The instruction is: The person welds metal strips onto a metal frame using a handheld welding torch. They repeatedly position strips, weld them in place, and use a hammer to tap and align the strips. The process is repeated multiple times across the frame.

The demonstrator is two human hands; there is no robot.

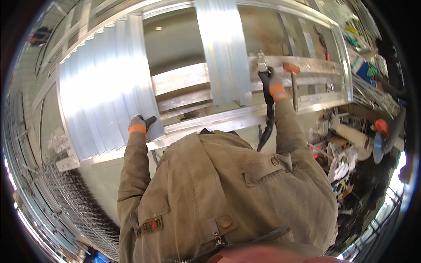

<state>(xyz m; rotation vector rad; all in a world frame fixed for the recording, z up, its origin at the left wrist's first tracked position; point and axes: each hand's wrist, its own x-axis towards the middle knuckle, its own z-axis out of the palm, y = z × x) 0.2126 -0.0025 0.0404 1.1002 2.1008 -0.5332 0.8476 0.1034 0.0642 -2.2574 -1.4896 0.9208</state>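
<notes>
My left hand (pixel 142 125), in a dark glove with an orange cuff, lies at the near right edge of a wide corrugated metal sheet (pixel 105 87). Its thumb is spread away from the fingers. In my right hand (pixel 271 81), also gloved, is a black-handled tool with a pale metal head (pixel 262 63). A thick black cable (pixel 266 131) hangs below that hand. Just right of it, a hammer with an orange head (pixel 291 68) lies across the frame bars. Between my hands, farther off, a narrower corrugated strip (pixel 226 52) spans the metal frame (pixel 210 122).
Wooden planks (pixel 182 79) run beneath the sheets inside the frame. Wire mesh (pixel 74 197) lies at the left. Scraps and crumpled material (pixel 342 162) are heaped at the right, near a red-orange object (pixel 380 128). Long metal profiles (pixel 22 131) line the far left.
</notes>
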